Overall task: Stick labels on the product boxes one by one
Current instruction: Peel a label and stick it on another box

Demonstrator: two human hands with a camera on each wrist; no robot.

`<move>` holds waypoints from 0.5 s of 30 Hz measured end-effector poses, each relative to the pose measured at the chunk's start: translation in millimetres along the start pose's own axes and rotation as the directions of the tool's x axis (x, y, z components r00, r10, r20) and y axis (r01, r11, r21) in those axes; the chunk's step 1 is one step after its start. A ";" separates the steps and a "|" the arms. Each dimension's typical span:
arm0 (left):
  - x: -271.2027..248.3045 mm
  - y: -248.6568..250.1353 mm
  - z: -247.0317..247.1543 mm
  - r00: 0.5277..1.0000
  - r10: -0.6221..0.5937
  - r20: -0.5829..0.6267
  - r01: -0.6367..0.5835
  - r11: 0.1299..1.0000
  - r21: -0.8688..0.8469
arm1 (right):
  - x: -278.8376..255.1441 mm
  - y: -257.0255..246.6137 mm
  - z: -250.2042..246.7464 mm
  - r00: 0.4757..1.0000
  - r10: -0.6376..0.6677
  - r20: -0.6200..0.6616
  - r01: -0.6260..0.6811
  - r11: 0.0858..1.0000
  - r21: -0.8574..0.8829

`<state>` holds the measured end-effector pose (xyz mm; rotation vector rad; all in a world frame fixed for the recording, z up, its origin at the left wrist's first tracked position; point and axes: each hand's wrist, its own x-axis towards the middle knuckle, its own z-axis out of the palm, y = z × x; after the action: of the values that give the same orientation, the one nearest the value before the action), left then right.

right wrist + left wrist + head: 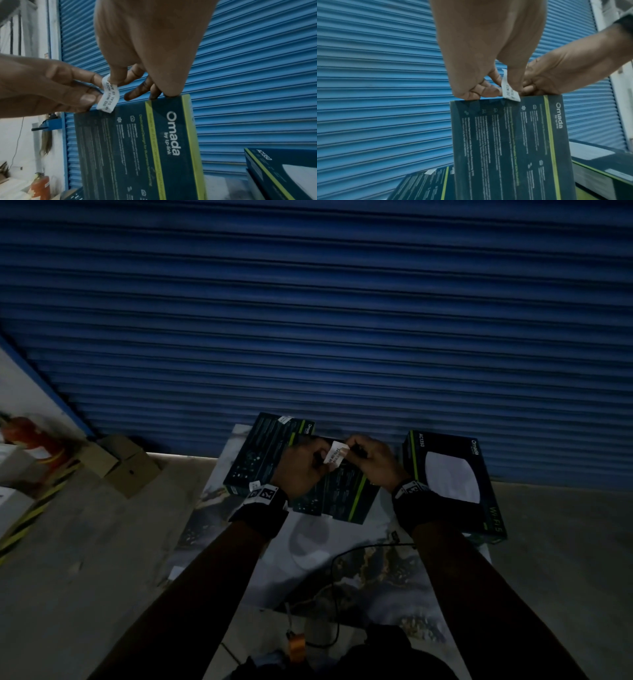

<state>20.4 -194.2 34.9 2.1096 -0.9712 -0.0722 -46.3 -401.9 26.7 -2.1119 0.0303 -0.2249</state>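
Observation:
A dark teal Omada box [342, 491] stands on edge in front of me, its printed back facing the wrist cameras [513, 142] [137, 148]. A small white seal label [335, 455] [509, 89] [108, 97] hangs bent over the box's top edge, its lower end touching the box face. My left hand [320, 458] [494, 88] pinches the label from the left. My right hand [352, 451] [118, 79] pinches its upper end, with the other fingers resting on the box's top edge. A second box [263, 453], which carries a white label [284, 419], lies flat behind on the left.
A box with a white dome picture [452, 481] lies flat on the right. All boxes sit on a printed sheet [308, 542] on the floor, close to a blue roller shutter [308, 320]. Cardboard cartons [120, 463] and a red extinguisher [34, 440] stand left. A black cable [342, 570] lies near me.

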 end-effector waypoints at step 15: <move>4.3 -8.7 -0.8 0.995 -0.034 0.098 0.029 0.998 0.049 | 3.6 -1.5 1.8 0.997 -0.016 0.072 0.024 0.994 -0.105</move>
<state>29.1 -193.1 30.7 2.1830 -1.0067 -0.1727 -42.5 -400.0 27.6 -2.2250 -0.0216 -0.1635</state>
